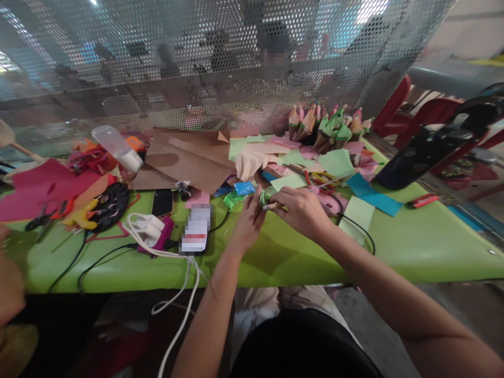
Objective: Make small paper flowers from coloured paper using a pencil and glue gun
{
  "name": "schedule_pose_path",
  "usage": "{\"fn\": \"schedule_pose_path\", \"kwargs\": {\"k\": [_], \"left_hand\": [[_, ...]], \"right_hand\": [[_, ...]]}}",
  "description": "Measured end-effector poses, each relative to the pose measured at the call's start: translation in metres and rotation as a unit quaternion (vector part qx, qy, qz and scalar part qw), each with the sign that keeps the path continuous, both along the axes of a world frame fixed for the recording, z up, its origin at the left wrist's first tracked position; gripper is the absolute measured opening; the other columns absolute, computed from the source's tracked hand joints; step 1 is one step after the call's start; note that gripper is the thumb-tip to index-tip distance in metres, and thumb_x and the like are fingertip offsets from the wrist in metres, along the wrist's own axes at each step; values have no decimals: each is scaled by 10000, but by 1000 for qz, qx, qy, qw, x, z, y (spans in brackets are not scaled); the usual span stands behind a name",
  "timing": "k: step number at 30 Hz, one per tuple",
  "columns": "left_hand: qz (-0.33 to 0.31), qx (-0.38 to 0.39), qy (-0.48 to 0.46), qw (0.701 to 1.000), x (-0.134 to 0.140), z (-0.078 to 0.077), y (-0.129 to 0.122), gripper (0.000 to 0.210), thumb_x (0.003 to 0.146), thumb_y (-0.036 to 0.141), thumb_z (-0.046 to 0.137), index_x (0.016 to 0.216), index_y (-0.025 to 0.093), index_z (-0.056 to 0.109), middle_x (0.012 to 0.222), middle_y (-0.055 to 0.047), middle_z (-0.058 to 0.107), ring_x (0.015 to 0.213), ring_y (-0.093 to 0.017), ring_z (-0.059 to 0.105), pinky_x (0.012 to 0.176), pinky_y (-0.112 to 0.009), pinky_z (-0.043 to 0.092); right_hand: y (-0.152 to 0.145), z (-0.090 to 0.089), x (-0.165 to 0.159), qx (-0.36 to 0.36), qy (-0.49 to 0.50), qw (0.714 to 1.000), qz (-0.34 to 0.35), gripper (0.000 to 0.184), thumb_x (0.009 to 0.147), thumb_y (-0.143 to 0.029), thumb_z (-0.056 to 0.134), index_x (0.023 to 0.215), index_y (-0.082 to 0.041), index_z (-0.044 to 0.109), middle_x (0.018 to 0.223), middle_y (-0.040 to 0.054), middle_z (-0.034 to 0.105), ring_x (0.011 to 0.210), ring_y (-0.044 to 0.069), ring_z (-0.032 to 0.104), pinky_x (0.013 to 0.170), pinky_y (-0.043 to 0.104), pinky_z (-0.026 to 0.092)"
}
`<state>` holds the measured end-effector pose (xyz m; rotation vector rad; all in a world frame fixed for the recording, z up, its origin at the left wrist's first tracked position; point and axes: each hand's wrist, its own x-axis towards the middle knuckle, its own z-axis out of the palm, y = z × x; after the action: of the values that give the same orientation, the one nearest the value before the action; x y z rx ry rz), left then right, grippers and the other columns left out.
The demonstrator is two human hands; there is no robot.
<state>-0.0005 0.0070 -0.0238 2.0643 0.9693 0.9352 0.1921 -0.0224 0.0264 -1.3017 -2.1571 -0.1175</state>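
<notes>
My left hand [250,223] is closed at the left side of a small roll of green paper [268,195], its fingers pointing up. My right hand [303,211] grips the roll from the right with bent fingers. A thin pale stick [266,207] with a round end sticks out under the right fingers; its kind cannot be made out. Just behind the left hand lie a blue packet [244,188] and a bright green wrapper [233,199]. Loose pale green paper [289,181] lies behind the right hand.
The green table [425,247] holds a phone [197,228] on a white cable, a purple power adapter [160,239], brown paper [189,157], rolled paper cones [334,126], and a dark bottle [417,155] at right. Another person's arm [10,278] shows at the left edge.
</notes>
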Motion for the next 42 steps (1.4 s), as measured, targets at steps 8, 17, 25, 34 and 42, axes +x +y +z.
{"fn": "schedule_pose_path", "kwargs": {"k": [8,17,25,34,42], "left_hand": [[15,-10,16,1000,2,6,-5,611,1068,470,414,1643,284,323,1602,-147,466,1501,-250,455,1213,-424,399],[29,-33,2,999,4,15,-8,614,1053,471,401,1614,222,393,1572,-171,499,1482,-270,477,1230,-449,384],[51,33,1,998,6,15,-7,541,1005,300,483,1539,212,494,1475,-174,592,1330,-278,592,1128,-458,482],[80,48,31,995,9,16,-7,542,954,225,518,1495,226,544,1361,-141,668,1170,-260,663,1037,-427,538],[99,46,39,993,13,19,-7,538,895,202,552,1431,193,602,1380,-152,679,1254,-300,651,1095,-457,514]], "right_hand": [[0,-1,-5,29,5,999,-13,159,905,-161,626,786,-193,726,755,56,689,648,174,577,618,297,331],[1,-5,-9,-13,39,999,-15,145,832,-119,614,819,-200,734,779,54,695,668,181,594,631,290,358],[4,-8,-6,-48,77,996,4,141,833,-125,618,825,-196,741,823,63,700,705,180,615,647,274,395],[4,-7,-5,-60,84,995,8,147,863,-149,614,842,-198,750,835,69,708,724,190,630,651,276,411],[4,-8,-6,-47,76,996,7,129,843,-128,622,818,-190,733,809,61,697,690,178,617,638,271,387]]}}
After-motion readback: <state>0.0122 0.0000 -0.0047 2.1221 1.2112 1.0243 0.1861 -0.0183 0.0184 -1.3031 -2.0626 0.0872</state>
